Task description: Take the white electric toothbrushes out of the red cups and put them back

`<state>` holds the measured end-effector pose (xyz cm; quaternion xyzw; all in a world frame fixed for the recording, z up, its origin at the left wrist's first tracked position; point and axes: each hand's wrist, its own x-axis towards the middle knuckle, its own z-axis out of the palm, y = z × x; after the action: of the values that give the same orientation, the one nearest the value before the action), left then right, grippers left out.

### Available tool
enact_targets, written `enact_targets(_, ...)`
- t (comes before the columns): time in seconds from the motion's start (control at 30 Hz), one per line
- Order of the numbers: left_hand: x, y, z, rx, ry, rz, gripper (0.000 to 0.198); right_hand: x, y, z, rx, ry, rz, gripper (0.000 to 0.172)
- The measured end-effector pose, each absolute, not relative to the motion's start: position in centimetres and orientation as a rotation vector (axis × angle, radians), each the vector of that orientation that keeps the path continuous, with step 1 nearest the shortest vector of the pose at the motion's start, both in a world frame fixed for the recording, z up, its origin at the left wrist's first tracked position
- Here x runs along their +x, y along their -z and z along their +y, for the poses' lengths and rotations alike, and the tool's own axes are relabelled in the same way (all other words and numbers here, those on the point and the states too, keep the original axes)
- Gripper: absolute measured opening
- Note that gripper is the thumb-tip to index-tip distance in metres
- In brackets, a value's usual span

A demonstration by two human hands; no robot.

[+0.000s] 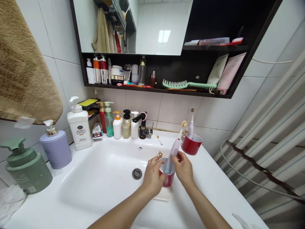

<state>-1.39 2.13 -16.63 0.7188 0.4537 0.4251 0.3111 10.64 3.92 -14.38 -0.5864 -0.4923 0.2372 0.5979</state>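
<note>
Over the right side of the sink, my left hand [152,176] is wrapped round a red cup [169,180] with a white inside. My right hand [184,167] pinches the handle of a pale pink electric toothbrush [175,147]. The toothbrush leans up and to the right, its bristle head at the top and its lower end inside the cup. Behind it, another red cup [192,147] stands on the sink's back right corner with a second electric toothbrush [191,129] upright in it. A small loose brush head [159,140] lies on the back rim.
A black faucet [143,125] rises behind the white sink [105,178]. Several pump bottles, among them a purple bottle [57,149] and a green bottle [28,171], line the left and back. A dark shelf cabinet [171,68] overhangs; a striped curtain [269,140] hangs right.
</note>
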Motion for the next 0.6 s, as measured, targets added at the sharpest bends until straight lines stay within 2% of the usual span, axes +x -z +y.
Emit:
enact_targets(0.23,-0.4,18.4,2.7,1.916,-0.981,1.235,0.021,10.4,16.5,4.2,-1.542,-0.410,-1.291,0.012)
enact_targets(0.4,0.9,17.3,4.0,2.064,-0.989,1.211,0.015,11.5,16.0,5.1,-1.610,-0.222,-1.311,0.020)
enact_targets(0.6,3.9,13.7,8.9,2.230,-1.041,1.189,0.008,14.3,12.7,9.9,-1.696,-0.066,-1.300,0.027)
